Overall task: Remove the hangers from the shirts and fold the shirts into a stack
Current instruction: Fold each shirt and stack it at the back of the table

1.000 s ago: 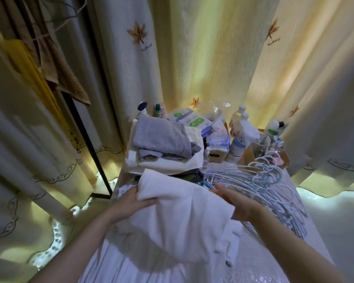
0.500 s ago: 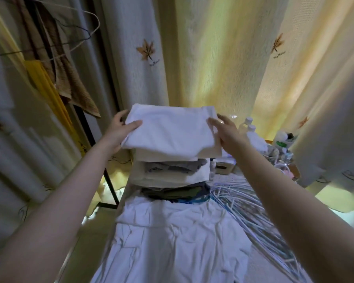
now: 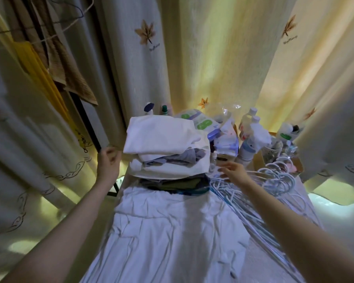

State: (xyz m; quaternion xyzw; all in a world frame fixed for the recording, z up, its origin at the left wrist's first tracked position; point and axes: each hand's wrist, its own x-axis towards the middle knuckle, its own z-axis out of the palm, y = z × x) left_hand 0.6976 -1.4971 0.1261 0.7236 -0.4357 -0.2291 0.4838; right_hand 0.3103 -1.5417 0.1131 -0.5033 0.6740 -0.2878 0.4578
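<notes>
Folded white shirt [image 3: 161, 135] tops the stack [image 3: 168, 170] at the table's [image 3: 251, 268] far end. Left hand [image 3: 108, 163] is loosely curled and empty, just beside it; right hand [image 3: 234, 172] has fingers spread, near the hangers [image 3: 274, 180] along the right edge.

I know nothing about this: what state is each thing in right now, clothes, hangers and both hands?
Folded white shirt: folded, on top of the stack.
Stack of folded clothes: piled at the table's far end.
Left hand: empty, fingers loosely curled, beside the stack.
Right hand: empty, fingers straight, near the hangers.
White plastic hangers: bare, heaped right of the stack.
Wrinkled white cloth: spread out, unfolded.
Brown towel: hanging.
</notes>
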